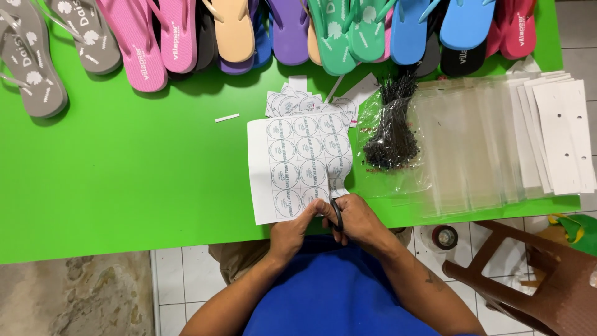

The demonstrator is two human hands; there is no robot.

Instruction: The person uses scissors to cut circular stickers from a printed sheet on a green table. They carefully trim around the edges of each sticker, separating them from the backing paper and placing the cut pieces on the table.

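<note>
Head view: a green table seen from above, with the person seated at its near edge. The left hand pinches the near edge of a white sheet printed with rows of round labels; the sheet lies flat on the table, its near end overhanging the edge. The right hand is closed around the black handles of scissors, whose blades meet the sheet's near right corner. Cut labels lie in a loose heap just beyond the sheet. To the right, a bag of black ties rests beside stacked clear bags and white cards. Flip-flops of many colours line the far edge. A brown chair stands on the tiled floor at lower right
</note>
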